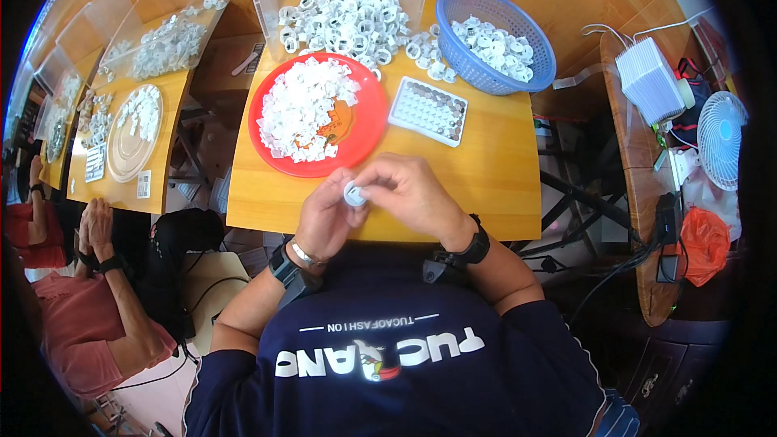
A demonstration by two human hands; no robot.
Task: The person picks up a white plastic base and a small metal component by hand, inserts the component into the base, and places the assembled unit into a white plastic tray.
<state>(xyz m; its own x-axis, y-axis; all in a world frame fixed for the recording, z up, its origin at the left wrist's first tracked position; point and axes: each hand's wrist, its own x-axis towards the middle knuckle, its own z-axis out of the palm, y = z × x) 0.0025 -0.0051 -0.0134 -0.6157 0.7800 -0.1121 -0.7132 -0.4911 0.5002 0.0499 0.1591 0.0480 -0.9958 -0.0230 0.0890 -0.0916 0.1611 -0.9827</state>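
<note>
Between my two hands, over the near edge of the wooden table (494,210), is a small round white plastic part (354,193). My left hand (326,209) holds it with curled fingers. The fingers of my right hand (409,194) pinch at its right side; whether they grip a smaller piece as well is hidden. Just beyond my hands lies a red plate (368,125) with a heap of small white plastic pieces (295,109). Right of the plate is a white tray (403,119) with rows of small round greyish parts (437,105).
A clear bin (267,0) at the back spills round white parts (356,24). A blue basket (544,53) with similar parts stands at the back right. On a side table at right are a blue fan (720,142) and cables. People sit at tables on the left.
</note>
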